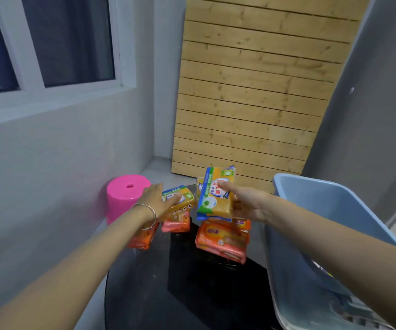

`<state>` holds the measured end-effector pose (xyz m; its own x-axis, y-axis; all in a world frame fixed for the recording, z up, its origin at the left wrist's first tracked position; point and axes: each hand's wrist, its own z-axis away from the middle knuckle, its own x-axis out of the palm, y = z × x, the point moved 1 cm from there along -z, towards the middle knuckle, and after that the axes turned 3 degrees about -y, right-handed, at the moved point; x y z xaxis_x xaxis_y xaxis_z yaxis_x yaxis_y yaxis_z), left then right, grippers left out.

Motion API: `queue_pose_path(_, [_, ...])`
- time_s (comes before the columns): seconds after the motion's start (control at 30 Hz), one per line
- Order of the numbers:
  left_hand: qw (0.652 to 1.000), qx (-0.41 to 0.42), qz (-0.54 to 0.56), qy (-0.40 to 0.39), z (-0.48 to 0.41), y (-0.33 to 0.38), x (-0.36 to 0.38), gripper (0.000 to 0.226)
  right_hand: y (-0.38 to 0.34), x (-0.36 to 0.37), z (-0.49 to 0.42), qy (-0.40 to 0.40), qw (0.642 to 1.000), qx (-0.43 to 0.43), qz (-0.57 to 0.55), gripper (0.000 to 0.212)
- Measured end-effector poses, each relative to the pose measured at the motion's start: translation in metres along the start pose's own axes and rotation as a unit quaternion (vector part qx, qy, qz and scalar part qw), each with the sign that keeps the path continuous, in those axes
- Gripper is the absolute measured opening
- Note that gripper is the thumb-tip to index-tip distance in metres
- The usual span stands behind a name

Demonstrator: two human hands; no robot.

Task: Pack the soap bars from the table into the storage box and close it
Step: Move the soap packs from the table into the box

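At the far left a pink stool [128, 195] stood against the wall, just beyond the dark desk [187, 289]. Next to it the left hand [155, 198], a bangle [147, 216] on its wrist, lay over a yellow soap bar [180, 202] that sat on top of other packs; its fingers [175, 197] curled onto the wrapper, though whether they had truly closed on it could not be told. Under and beside that hand lay orange soap packs [175, 223], one partly hidden by the wrist.

Toward the middle, the right hand [247, 202] held a second yellow bar [216, 195] upright and clear of the desk, the thumb across its face and the fingers clamped behind it. Below it a stack of orange bars [223, 240] rested on the desk.

At the right stood the blue storage box [323, 210], open, close beside the desk. Something printed showed low inside it, too cut off by the arm to name.

By the look of things, the packing was at an early stage: several bars remained on the desk, and the closing was yet to come.
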<state>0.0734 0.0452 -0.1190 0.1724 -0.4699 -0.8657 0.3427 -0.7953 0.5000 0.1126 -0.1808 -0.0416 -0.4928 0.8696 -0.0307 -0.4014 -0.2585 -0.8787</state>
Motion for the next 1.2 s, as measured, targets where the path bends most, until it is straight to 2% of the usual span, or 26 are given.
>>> queue_pose_path(0.1, [0.998,-0.023,-0.003,-0.055,-0.012,-0.002,0.004,0.065,0.008,-0.002,-0.009,0.002,1.000,0.010,0.007,0.039])
queue_pose_path(0.2, [0.995,-0.012,-0.022,-0.095,-0.017,0.001,-0.001,0.065,0.011,-0.002,-0.014,-0.009,1.000,0.018,0.011,0.041])
queue_pose_path(0.43, [0.998,0.032,-0.051,-0.016,0.004,0.018,-0.009,0.074,0.007,-0.002,-0.007,-0.022,0.999,-0.016,0.035,0.029])
queue_pose_path(0.53, [1.000,-0.007,-0.007,-0.009,0.014,0.021,-0.014,0.094,-0.001,-0.010,0.006,-0.035,0.998,-0.036,0.035,0.021])
queue_pose_path(0.6, [0.999,-0.026,0.043,0.014,0.021,0.025,-0.018,0.093,-0.008,-0.019,0.018,-0.040,0.998,-0.047,0.029,0.020])
queue_pose_path(0.67, [0.987,-0.028,0.155,0.035,0.029,0.037,-0.024,0.077,-0.017,-0.034,0.033,-0.037,0.997,-0.067,0.023,0.020])
queue_pose_path(0.77, [0.946,-0.034,0.318,0.049,0.038,0.065,-0.033,0.044,-0.032,-0.059,0.056,-0.014,0.994,-0.106,0.013,0.021])
queue_pose_path(0.9, [0.871,-0.038,0.488,0.044,0.053,0.111,-0.036,0.026,-0.045,-0.107,0.080,0.062,0.987,-0.142,-0.027,0.035])
queue_pose_path(1.0, [0.839,-0.044,0.541,0.028,0.062,0.138,-0.034,0.027,-0.035,-0.143,0.084,0.127,0.985,-0.118,-0.023,0.033])
queue_pose_path(1.07, [0.840,-0.045,0.541,0.014,0.067,0.150,-0.030,0.031,-0.018,-0.159,0.078,0.148,0.987,-0.063,-0.020,0.031])
queue_pose_path(1.2, [0.851,-0.052,0.523,-0.023,0.074,0.170,-0.020,0.039,0.014,-0.171,0.056,0.155,0.987,0.019,0.026,0.045])
